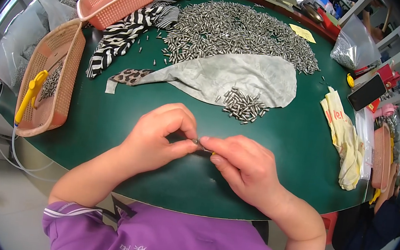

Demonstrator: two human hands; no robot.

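Two pinches meet on my feed: left hand (162, 130) on a small metal piece (199, 145), right hand (247, 162) on a thin bit (206, 150) I cannot make out, inside the near edge of the green table (102, 119), with room before the metal pile (244, 105).

Shiny metal pcs (244, 105), smooth semi-gloss tabletop (98, 108), matt wrinkled cloth (235, 77), semi-matt perf. plastic baskets (123, 10)
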